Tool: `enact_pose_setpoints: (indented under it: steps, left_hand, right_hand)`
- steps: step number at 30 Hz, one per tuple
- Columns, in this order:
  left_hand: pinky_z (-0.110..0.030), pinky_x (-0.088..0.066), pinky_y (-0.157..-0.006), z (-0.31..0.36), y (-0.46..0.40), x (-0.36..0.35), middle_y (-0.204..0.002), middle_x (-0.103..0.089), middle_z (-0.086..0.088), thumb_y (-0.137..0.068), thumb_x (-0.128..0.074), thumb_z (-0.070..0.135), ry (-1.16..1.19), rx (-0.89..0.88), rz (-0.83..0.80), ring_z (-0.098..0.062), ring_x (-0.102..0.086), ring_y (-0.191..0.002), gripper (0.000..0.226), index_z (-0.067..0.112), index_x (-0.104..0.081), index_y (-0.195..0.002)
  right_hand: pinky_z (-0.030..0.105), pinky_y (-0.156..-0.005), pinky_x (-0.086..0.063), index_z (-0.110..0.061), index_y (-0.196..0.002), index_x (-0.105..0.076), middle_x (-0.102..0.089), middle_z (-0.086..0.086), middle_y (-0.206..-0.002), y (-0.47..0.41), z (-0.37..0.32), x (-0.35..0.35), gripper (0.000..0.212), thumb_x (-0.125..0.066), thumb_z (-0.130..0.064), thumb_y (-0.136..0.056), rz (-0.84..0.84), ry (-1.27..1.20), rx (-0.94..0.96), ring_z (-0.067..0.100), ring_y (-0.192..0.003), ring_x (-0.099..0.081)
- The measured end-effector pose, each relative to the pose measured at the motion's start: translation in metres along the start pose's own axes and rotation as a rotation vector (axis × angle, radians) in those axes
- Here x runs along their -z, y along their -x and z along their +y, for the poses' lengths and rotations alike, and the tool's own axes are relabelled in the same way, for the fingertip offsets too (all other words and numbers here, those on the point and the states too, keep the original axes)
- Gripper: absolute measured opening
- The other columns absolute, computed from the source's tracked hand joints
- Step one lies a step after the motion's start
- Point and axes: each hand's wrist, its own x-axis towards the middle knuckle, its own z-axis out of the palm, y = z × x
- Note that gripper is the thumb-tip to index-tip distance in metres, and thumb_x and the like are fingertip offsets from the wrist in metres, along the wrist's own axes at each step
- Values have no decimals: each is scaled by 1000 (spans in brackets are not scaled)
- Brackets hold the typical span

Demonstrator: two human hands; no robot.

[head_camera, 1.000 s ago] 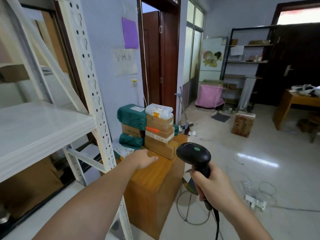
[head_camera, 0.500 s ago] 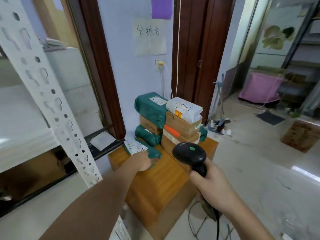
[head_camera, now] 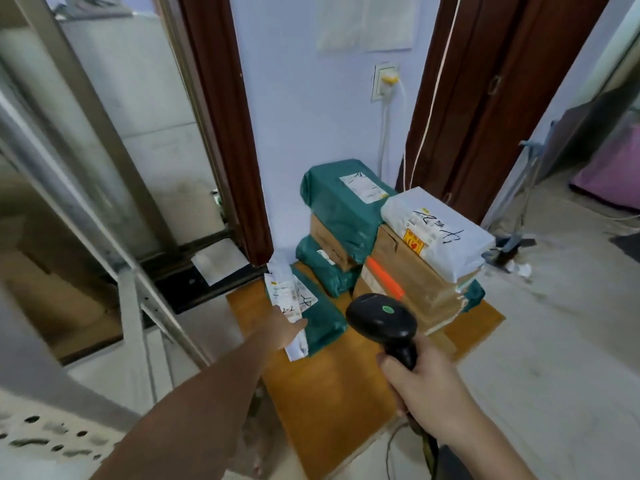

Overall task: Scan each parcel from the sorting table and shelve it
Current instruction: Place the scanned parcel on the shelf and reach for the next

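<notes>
A person's left hand (head_camera: 285, 329) reaches the near green parcel (head_camera: 313, 315) lying flat at the tabletop's (head_camera: 339, 393) left edge, fingers on its white label (head_camera: 289, 299); whether they grip it cannot be told. The right hand (head_camera: 420, 384) is wrapped tight around the scanner (head_camera: 382, 318). Best practice here, judging by the layout: lift the parcel label-up and turn it towards the scanner's head. The label's barcode is too blurred to read, and the shelf frame (head_camera: 138, 296) is cut off at left.
</notes>
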Motion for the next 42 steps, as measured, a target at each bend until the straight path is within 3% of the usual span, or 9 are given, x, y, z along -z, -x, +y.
enact_pose_setpoints:
  steps: [6,13,17,23,26,32,37,40,42]
  left_hand:
    - [-44,-31,-122,-6,-55,-30,-161,-35,-26,-96,-54,68,135,237,-86,-39,-38,-147,99,-6,-27,-157]
    - [-49,-52,-105,-28,-112,-75,-153,-47,-22,-92,-76,39,376,411,-57,-38,-57,-131,94,-5,-22,-156]
    - [-43,-61,-87,-22,-106,-79,-124,-69,-12,-98,-69,29,432,412,-26,-28,-68,-99,42,5,-58,-130]
    - [-44,-53,-95,2,-86,-60,-131,-59,-26,-109,-47,20,694,447,-17,-30,-57,-100,23,5,-48,-125]
    - [-30,-57,-84,8,-71,-53,-105,-60,-16,-105,-55,6,912,394,-1,-25,-60,-88,11,9,-54,-116]
    - [-39,-62,-79,29,-40,-24,-126,-69,-17,-91,-70,-5,1053,216,-75,-30,-71,-105,36,5,-63,-126]
    - [-47,-58,-92,60,-8,7,-117,-72,-12,-66,-86,29,1108,-35,-94,-32,-70,-105,52,19,-67,-113]
    - [-35,-59,-66,70,-1,17,-118,-71,-14,-90,-74,5,1035,-87,-99,-31,-70,-83,37,10,-64,-125]
    - [-35,-63,-77,71,-1,20,-128,-69,-17,-82,-78,8,1020,-95,-72,-27,-72,-97,46,11,-66,-126]
  right_hand:
    - [22,-48,-50,-22,-95,-56,-58,6,-61,-69,12,6,7,-63,-21,-95,-68,19,-72,12,-45,-59]
    - [30,-56,-53,-18,-97,-56,-54,-2,-50,-129,27,13,7,-63,-18,-96,-241,-4,-158,10,-44,-54]
    - [27,-53,-52,-18,-93,-55,-51,-2,-50,-152,23,19,7,-61,-16,-96,-268,16,-95,10,-42,-51]
    - [31,-51,-51,-20,-99,-55,-48,4,-54,-165,15,26,8,-59,-13,-97,-308,-24,-38,13,-43,-47]
    - [30,-51,-52,-22,-104,-56,-48,4,-55,-165,7,26,12,-60,-14,-97,-296,-25,-16,12,-43,-47]
    - [28,-49,-54,-25,-97,-55,-56,5,-58,-157,-18,21,9,-59,-17,-96,-194,3,83,14,-43,-54]
    - [40,-56,-51,-28,-91,-56,-59,6,-62,-146,-42,16,11,-60,-19,-95,-133,17,216,18,-51,-56]
    - [39,-57,-50,-23,-85,-55,-60,8,-62,-143,-52,15,10,-59,-20,-94,-101,19,247,19,-53,-57]
    - [34,-55,-47,-22,-84,-55,-61,8,-63,-143,-56,13,10,-58,-23,-94,-96,37,244,18,-53,-57]
